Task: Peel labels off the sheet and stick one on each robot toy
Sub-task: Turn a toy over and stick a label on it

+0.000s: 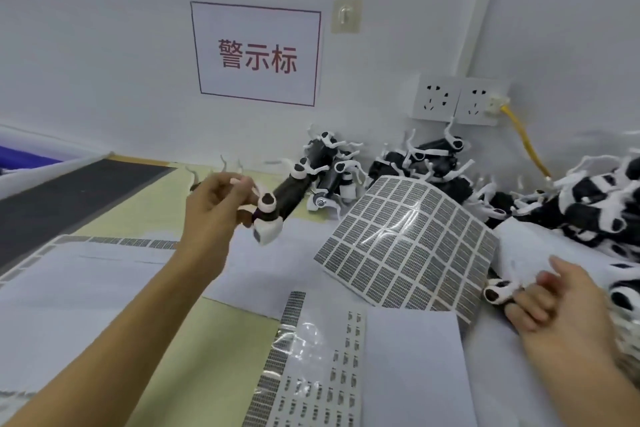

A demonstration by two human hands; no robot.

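My left hand (216, 203) is raised over the table's middle and grips a black and white robot toy (280, 203) by its near end; the toy points away to the upper right. A curled sheet of grey labels (408, 246) lies right of centre, bulging upward. My right hand (550, 302) rests at the right edge, fingers curled round another black and white robot toy (497, 291), most of which is hidden beneath the hand and a white paper.
Heaps of black and white robot toys fill the back (346, 170) and the right side (588, 204). Used label sheets (311, 374) and white backing papers (104, 274) cover the table. A dark conveyor strip (69, 198) runs at left. Wall sockets (453, 100) and a yellow cable (526, 139) are behind.
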